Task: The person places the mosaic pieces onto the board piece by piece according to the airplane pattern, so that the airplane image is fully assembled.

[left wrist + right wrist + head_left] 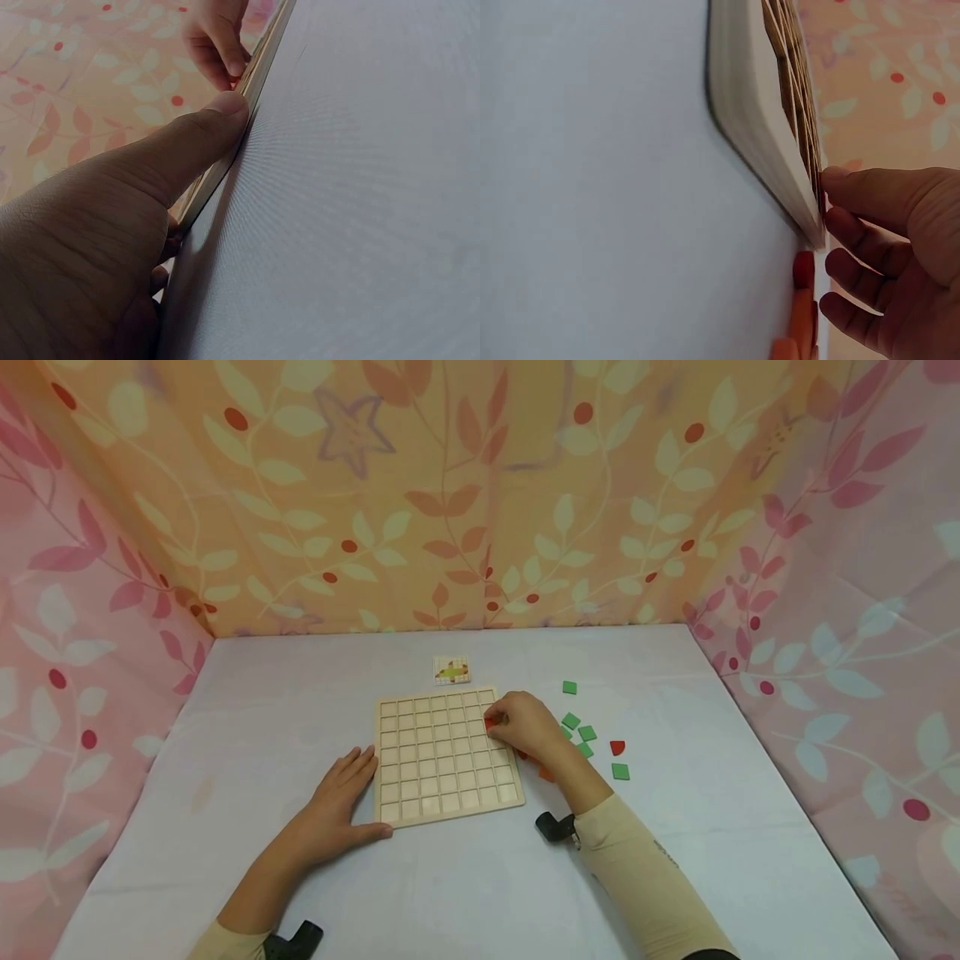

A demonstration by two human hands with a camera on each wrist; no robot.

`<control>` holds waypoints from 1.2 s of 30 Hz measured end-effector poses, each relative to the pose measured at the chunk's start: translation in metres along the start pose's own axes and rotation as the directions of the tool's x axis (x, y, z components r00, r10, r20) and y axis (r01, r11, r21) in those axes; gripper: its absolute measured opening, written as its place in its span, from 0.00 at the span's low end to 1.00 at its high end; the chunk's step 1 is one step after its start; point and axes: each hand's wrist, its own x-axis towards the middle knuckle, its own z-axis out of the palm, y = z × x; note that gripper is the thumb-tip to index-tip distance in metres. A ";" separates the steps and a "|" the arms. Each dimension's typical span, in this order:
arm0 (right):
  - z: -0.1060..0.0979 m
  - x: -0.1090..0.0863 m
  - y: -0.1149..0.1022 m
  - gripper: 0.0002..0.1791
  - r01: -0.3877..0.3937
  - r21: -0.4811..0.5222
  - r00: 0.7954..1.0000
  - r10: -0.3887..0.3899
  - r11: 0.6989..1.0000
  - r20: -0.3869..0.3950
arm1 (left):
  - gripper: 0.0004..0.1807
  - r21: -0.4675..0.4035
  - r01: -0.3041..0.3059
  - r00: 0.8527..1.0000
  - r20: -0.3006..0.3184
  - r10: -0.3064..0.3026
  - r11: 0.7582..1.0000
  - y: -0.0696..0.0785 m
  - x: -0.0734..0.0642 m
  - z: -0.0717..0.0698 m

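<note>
A square wooden grid board (428, 758) lies on the white table. My left hand (330, 818) rests beside its left edge with fingers extended, the thumb at the near left corner; in the left wrist view that thumb (202, 131) presses along the board's rim. Over the board's right column, my right hand (528, 725) pinches a small red piece (490, 723) between thumb and fingertips, close on the grid. The right wrist view shows these fingertips right at the board's edge, mostly covering the piece.
Several green square tiles (587, 733) and a red rounded piece (617, 747) lie right of the board. Orange pieces (547, 773) sit partly under the right forearm. A small pattern card (452, 670) lies behind the board. Patterned cloth walls (450, 527) enclose the table.
</note>
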 end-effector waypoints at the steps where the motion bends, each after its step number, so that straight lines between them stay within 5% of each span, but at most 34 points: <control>1: -0.002 -0.001 -0.001 0.15 0.008 -0.014 1.000 -0.008 1.000 0.000 | 0.66 0.001 -0.001 1.000 -0.001 0.001 1.000 0.000 0.000 0.000; 21: -0.058 -0.059 0.021 0.13 0.285 -0.003 0.956 -0.284 0.959 -0.079 | 0.66 -0.003 -0.003 1.000 -0.002 0.003 1.000 -0.001 0.001 0.001; 36: -0.070 -0.100 0.072 0.14 0.238 0.064 0.971 -0.235 0.969 -0.047 | 0.66 -0.004 -0.002 1.000 0.003 0.002 1.000 -0.001 0.001 0.001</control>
